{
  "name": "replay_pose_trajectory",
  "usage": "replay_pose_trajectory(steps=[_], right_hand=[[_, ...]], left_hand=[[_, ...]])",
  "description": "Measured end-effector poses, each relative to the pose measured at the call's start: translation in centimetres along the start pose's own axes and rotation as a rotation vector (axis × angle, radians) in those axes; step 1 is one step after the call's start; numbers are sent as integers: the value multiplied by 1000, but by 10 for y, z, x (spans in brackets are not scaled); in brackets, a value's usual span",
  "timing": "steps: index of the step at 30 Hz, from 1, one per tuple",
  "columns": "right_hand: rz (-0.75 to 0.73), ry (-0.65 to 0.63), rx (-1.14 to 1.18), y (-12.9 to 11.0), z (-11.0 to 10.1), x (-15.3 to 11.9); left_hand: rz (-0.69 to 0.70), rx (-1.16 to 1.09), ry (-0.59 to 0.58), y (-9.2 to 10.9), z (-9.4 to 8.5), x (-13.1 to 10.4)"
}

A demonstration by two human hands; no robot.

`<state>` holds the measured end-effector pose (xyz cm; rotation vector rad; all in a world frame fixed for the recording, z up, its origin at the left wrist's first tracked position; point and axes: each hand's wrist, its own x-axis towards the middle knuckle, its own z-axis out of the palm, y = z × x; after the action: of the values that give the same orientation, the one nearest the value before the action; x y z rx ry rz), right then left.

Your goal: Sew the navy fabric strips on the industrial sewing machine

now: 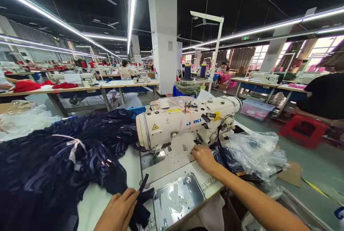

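Heap of dark cloth [40,166] crowds the sewing machine [174,127]; one snagged strand could drag others along. Plastic wrap [255,152] sits close by the right forearm, could catch on it. Metal plate [178,200] lies near the table's front edge. Bare tabletop [92,202] beside the heap leaves some room. Right hand [204,159]: fingers bent low at the machine, tight clearance, pinch risk; grip can't be told. Left hand [116,211]: fingers bent at dark strips [142,207], hold unclear.
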<state>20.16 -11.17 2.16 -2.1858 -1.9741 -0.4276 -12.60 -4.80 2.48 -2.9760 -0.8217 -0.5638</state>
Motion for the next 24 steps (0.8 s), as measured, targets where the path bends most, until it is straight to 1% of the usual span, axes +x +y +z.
replay_pose_trajectory(steps=[2,5,7,9,12,14,16,17,19,21,22,24], right_hand=[[8,18,-23,12,5,0],[-26,41,-29,13,12,-3],[-71,49,-19,6,16,-6],[-149,56,10,-5,20,-7],[-319,69,91,-20,25,-3],[-426,82,165,-28,26,3],[-505,93,236,-34,26,12],[-532,93,260,-37,26,16],[-556,84,274,-42,26,23],[-550,81,268,-46,28,28],[-544,88,268,-48,30,30],[-530,112,289,-50,36,33]], left_hand=[[-32,102,-12,10,-1,8],[-63,255,-8,22,0,14],[-78,309,-4,28,-1,13],[-85,324,8,33,-2,13],[-72,341,35,36,-6,19],[-67,335,41,36,-7,29],[-85,244,23,34,-7,42],[-115,152,8,33,-5,50],[-246,-128,-15,29,3,65],[-413,-424,-21,26,16,78],[-463,-505,-16,26,24,83],[-504,-586,-5,27,39,90]])
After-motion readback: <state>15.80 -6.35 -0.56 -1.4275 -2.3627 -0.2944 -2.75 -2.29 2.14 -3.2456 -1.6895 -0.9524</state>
